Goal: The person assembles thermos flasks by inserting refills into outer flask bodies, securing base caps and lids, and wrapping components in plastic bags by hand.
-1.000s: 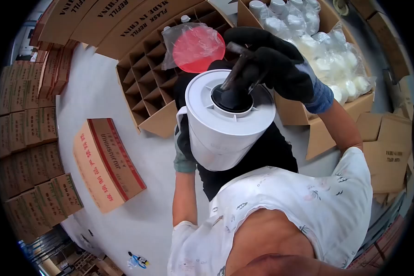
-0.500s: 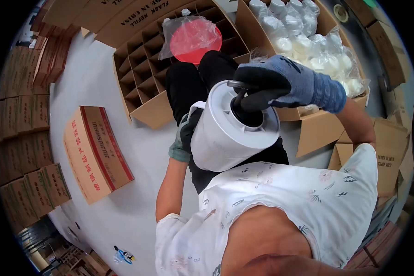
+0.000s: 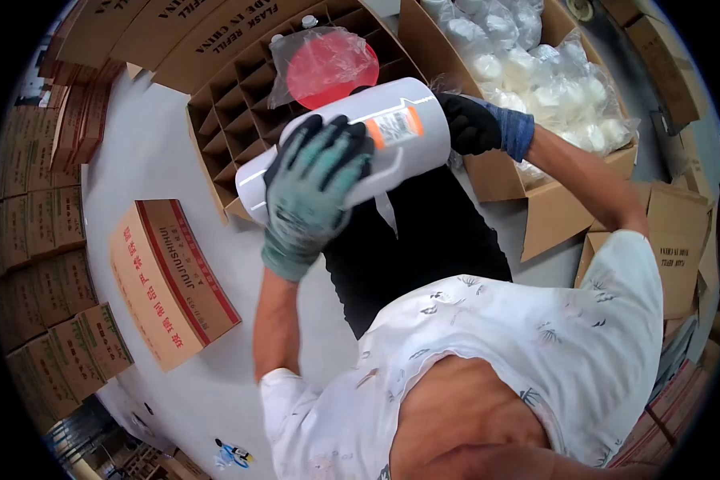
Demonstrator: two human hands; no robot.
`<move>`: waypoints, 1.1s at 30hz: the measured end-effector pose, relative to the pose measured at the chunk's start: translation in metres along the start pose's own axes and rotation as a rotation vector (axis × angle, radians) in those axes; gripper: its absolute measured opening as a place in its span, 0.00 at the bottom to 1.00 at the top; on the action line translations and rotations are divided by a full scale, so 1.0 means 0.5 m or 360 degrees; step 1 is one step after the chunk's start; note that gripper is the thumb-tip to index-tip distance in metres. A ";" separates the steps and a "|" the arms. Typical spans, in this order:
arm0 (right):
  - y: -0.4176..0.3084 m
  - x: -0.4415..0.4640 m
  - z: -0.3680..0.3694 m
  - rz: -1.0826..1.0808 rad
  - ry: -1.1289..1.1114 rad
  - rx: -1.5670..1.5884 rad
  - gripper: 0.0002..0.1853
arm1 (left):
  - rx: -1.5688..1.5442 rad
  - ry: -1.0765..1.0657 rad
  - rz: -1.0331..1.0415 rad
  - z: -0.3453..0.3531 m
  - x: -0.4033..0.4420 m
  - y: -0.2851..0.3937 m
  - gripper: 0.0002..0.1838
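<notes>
A white vacuum flask [image 3: 412, 156] with an orange-edged label lies on its side in the air above my lap. Over its left half my left hand [image 3: 308, 188], in a green and black glove, is spread with the fingers wrapped on the curved wall. Against the flask's right end is my right hand [image 3: 480, 128], gloved in blue and black, its fingers curled. Whatever those fingers hold is hidden. A red round lid-like piece [image 3: 332, 68] under clear plastic rests on the divided carton [image 3: 208, 180] just beyond the flask.
An open carton [image 3: 496, 176] of plastic-wrapped white bottle-like items [image 3: 556, 92] stands at the right. On the floor to the left is a printed carton [image 3: 172, 280]. Stacked boxes [image 3: 40, 224] line the far left. Flattened cardboard [image 3: 672, 248] leans at the right.
The flask has tipped from base-toward-me to sideways, its base now facing right. My left hand moved over its top side. My right hand turned with the base; the dark tool is out of sight.
</notes>
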State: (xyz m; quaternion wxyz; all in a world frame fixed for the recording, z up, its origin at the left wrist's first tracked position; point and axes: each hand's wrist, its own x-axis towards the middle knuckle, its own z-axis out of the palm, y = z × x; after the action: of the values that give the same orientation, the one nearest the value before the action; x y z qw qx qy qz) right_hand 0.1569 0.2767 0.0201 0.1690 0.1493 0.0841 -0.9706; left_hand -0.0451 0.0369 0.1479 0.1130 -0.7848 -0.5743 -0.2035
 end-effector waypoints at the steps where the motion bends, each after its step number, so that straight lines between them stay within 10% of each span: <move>1: 0.005 -0.003 0.039 -0.0253 0.0294 -0.0278 0.16 | -0.0164 0.0058 -0.0082 -0.002 -0.001 -0.029 0.20; 3: 0.031 -0.007 0.156 -0.0825 0.0846 -0.0810 0.19 | -0.0943 0.0342 -0.0777 0.038 -0.066 -0.093 0.19; 7: 0.014 -0.024 0.240 -0.1899 0.0695 -0.1479 0.16 | -0.2157 0.0812 -0.1884 0.109 -0.222 -0.161 0.20; 10: -0.023 -0.029 0.239 -0.2289 0.0240 -0.2748 0.12 | -0.2780 0.0903 -0.2048 0.156 -0.269 -0.121 0.20; 19: -0.010 -0.004 0.273 -0.1858 -0.0244 -0.3482 0.22 | -0.2706 0.0428 -0.1774 0.197 -0.253 -0.067 0.19; 23: 0.015 -0.006 0.281 -0.1787 -0.0177 -0.3305 0.23 | -0.2853 0.0350 -0.1841 0.135 -0.190 -0.051 0.18; 26: 0.043 0.008 0.250 -0.2079 0.0226 -0.3189 0.18 | -0.1606 0.0361 -0.1434 0.150 -0.209 -0.081 0.18; 29: 0.060 0.031 0.216 -0.1673 0.0581 -0.2103 0.24 | -0.1587 0.0918 -0.1623 0.076 -0.134 -0.058 0.18; 31: 0.047 0.033 0.186 -0.0811 0.0800 -0.1223 0.21 | -0.0828 0.0780 -0.0778 0.019 -0.078 -0.056 0.12; 32: 0.053 0.041 0.125 -0.0850 0.0337 -0.1782 0.18 | -0.0439 0.0468 -0.0447 -0.010 -0.050 -0.062 0.14; 33: 0.064 0.049 0.097 -0.0652 0.0412 -0.1180 0.17 | -0.0055 0.0149 -0.0117 -0.035 -0.027 -0.073 0.17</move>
State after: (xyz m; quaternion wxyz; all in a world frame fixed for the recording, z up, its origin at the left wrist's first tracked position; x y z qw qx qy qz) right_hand 0.1333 0.2292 0.0543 0.0033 0.1793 0.4748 -0.8616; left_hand -0.0863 0.0296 0.1556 0.1186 -0.7546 -0.5933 -0.2539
